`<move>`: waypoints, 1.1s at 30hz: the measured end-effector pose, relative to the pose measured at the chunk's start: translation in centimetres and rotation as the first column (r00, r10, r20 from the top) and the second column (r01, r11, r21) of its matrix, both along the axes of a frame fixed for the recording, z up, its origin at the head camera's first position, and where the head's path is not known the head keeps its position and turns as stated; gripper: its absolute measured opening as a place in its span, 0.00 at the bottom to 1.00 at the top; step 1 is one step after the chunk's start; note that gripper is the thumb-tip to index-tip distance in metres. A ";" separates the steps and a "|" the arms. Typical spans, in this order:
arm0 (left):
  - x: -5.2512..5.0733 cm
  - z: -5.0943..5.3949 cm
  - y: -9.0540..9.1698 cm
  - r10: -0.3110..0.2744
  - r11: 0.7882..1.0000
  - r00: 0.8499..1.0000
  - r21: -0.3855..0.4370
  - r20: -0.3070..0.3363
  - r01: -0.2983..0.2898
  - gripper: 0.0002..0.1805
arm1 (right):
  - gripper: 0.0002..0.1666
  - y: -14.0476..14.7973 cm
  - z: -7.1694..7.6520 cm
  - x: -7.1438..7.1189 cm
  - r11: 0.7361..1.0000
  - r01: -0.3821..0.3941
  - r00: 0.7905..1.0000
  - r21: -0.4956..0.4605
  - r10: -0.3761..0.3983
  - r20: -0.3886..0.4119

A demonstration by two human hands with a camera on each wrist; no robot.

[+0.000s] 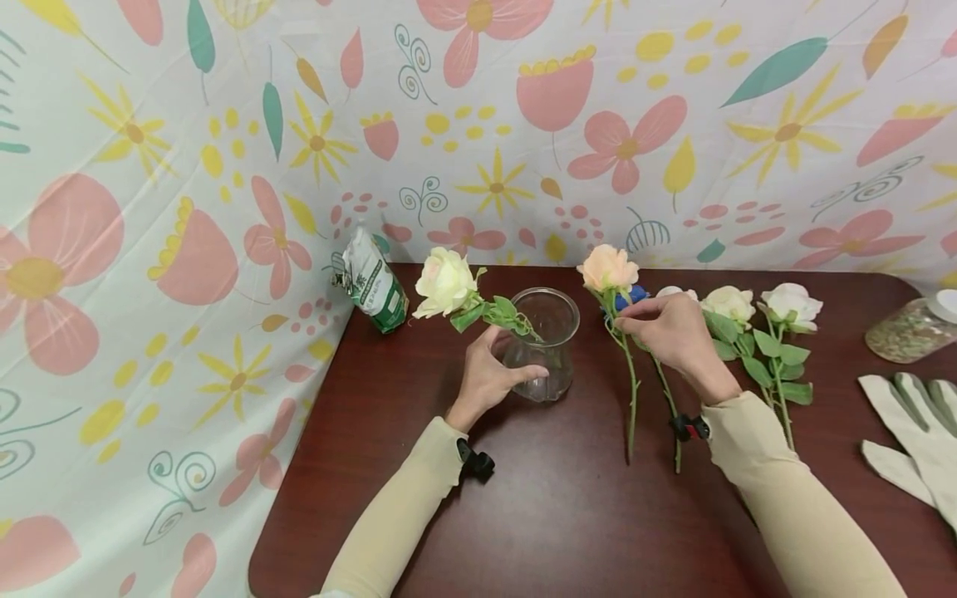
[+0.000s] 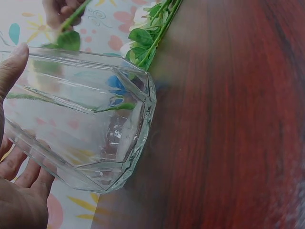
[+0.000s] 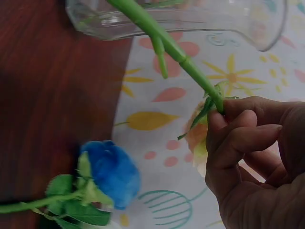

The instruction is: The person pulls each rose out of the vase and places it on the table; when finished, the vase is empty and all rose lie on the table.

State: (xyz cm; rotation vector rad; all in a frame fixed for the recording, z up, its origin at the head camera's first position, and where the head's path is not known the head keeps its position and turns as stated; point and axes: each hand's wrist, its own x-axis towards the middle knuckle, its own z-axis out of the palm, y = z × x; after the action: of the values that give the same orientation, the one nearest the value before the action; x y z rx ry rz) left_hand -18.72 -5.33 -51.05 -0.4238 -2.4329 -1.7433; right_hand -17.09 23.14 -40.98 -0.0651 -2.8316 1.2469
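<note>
My left hand (image 1: pixel 489 374) grips a clear glass vase (image 1: pixel 555 361) from its left side, thumb on the near face and fingers behind. A cream-white rose (image 1: pixel 446 284) leans out over the vase's left rim, its stem inside the glass. To the right, my right hand (image 1: pixel 669 332) pinches a peach rose (image 1: pixel 608 270) by the stem just below the bloom. This rose is held upright, its bare stem hanging beside the vase. Behind my right hand lies a blue rose (image 3: pixel 114 176) on the table. In the left wrist view, the vase's faceted base (image 2: pixel 138 138) shows clearly.
White roses (image 1: pixel 792 307) with leafy stems lie to the right of my right hand. Farther right are a lidded jar (image 1: pixel 900 334) and pale gloves (image 1: pixel 915 440). A green-and-white packet (image 1: pixel 377 282) stands at the back left, near the patterned cloth (image 1: pixel 299 232) behind the table (image 1: pixel 523 515).
</note>
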 end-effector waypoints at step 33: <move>0.0 0.0 0.1 -0.010 0.999 1.000 0.030 -0.005 0.011 0.40 | 0.12 0.1 -6.1 -3.7 0.993 -0.110 0.975 0.032 0.101 0.198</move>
State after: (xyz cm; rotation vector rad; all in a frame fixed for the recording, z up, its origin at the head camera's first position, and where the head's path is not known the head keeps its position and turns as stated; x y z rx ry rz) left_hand -18.76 -5.26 -51.06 -0.4380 -2.4015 -1.7787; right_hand -20.77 23.22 -47.09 -0.0382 -3.0660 1.2651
